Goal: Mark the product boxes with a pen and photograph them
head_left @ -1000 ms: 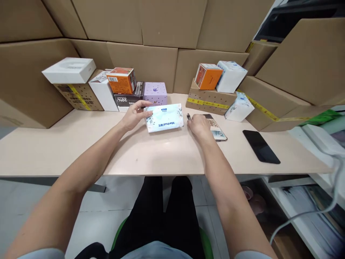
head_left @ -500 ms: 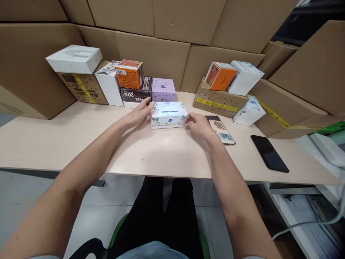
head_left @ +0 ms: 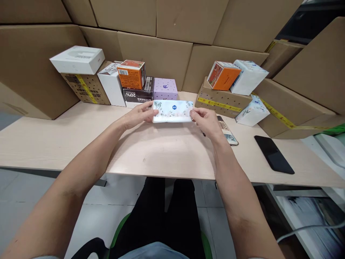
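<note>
Tipped up since earlier, tissue pack (head_left: 173, 111) sits gripped between both hands' fingers (head_left: 147, 112).

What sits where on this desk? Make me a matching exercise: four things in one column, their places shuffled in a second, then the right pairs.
Things:
1. tissue pack
2. black phone
3. white flat box
4. purple box

Places:
A. on top of the taped brown carton
B. between the left hand and right hand
C. behind the tissue pack, by the cardboard wall
D. flat on the table, far right

Pairs: 1-B, 2-D, 3-A, 4-C
</note>
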Demonstrator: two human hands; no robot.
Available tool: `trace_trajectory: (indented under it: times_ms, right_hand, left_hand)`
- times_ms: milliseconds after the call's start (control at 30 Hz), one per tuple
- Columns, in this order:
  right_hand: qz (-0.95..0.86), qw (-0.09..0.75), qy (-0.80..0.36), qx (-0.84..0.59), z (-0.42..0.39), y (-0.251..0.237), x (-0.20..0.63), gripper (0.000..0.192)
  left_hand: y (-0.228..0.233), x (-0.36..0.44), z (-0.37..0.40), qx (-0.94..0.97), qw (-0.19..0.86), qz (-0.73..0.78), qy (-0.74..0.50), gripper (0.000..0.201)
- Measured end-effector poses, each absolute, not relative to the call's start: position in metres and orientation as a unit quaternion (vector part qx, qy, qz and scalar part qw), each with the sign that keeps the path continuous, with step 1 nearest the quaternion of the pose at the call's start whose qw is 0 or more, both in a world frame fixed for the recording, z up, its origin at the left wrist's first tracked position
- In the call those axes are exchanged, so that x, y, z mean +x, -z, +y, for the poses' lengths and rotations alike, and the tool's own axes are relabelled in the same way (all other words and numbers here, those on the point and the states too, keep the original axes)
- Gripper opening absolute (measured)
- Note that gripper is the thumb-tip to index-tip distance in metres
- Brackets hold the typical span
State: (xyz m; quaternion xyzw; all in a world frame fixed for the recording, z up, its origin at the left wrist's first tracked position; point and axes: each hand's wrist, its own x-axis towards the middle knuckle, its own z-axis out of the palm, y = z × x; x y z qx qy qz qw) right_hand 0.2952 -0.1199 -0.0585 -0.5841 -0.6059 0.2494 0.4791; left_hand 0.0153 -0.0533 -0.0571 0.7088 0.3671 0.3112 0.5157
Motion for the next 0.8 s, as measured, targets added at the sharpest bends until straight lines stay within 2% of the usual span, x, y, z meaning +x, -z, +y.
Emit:
trace_trajectory:
  times_ms: [67,167,333,433,533,667,733,800]
  right_hand:
    - [-0.583,0.515,-0.260,-0.572,-0.121,0.054,0.296,0.026]
    - [-0.565,0.537,-0.276,-0.563,-0.119,0.055,0.297,0.022]
    - [-0.548,0.533,-0.303,-0.569,-0.116,0.060,0.296,0.017]
    - [-0.549,0.519,-0.303,-0.580,-0.118,0.058,0.294,0.015]
    - [-0.553,0.509,-0.301,-0.588,-0.119,0.058,0.294,0.017]
    - [-0.552,0.501,-0.312,-0.589,-0.116,0.063,0.296,0.032]
    - [-0.547,0.498,-0.322,-0.591,-0.115,0.064,0.298,0.040]
    - [-0.539,0.492,-0.333,-0.597,-0.115,0.064,0.299,0.045]
  left_hand:
    - [0.057,0.019,-0.056,0.681,0.561,0.356,-0.309,0.057]
    - [0.060,0.024,-0.059,0.667,0.580,0.384,-0.269,0.055]
    - [0.052,0.027,-0.068,0.734,0.463,0.435,-0.242,0.054]
    - [0.046,0.028,-0.072,0.744,0.450,0.416,-0.265,0.055]
    - [0.048,0.024,-0.069,0.746,0.476,0.365,-0.291,0.074]
    - [0.059,0.017,-0.058,0.759,0.512,0.295,-0.273,0.123]
    - [0.064,0.017,-0.055,0.755,0.519,0.286,-0.281,0.128]
    - [0.066,0.019,-0.055,0.737,0.525,0.298,-0.304,0.119]
